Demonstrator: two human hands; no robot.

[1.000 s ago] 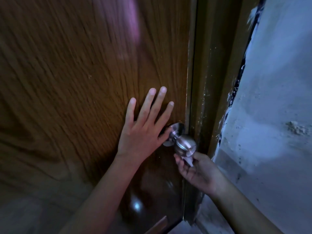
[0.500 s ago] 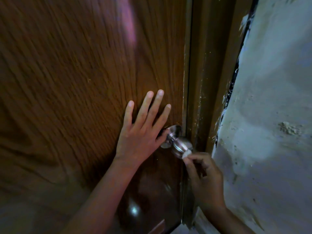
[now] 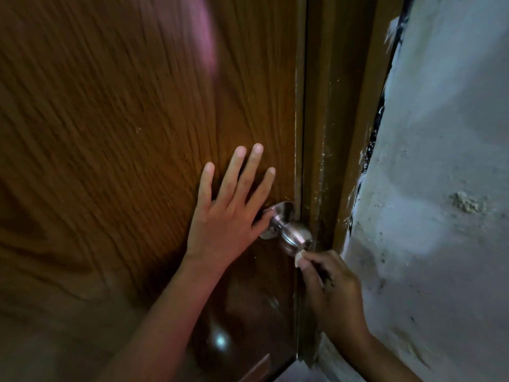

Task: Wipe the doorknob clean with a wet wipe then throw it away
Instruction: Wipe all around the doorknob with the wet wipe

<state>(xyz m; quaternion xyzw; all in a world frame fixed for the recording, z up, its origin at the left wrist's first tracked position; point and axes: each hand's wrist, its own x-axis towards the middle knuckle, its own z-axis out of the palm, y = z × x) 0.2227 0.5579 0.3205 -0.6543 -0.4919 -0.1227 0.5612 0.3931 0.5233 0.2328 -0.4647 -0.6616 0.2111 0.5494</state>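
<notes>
A round silver doorknob [image 3: 294, 235] sticks out of a brown wooden door [image 3: 124, 133] near its right edge. My left hand [image 3: 228, 216] lies flat on the door just left of the knob, fingers spread, thumb touching the knob's neck. My right hand [image 3: 330, 288] is below and right of the knob, fingers pinched on a small white wet wipe [image 3: 298, 256]. The wipe's tip touches the knob's lower front. Most of the wipe is hidden inside the fingers.
The brown door frame [image 3: 336, 133] runs up just right of the knob. A rough white plaster wall [image 3: 440, 188] with chipped patches fills the right side. The scene is dim.
My right hand has turned from palm-up under the knob to knuckles-up, pinching the wipe against the knob's lower front. The left hand stays flat on the door.
</notes>
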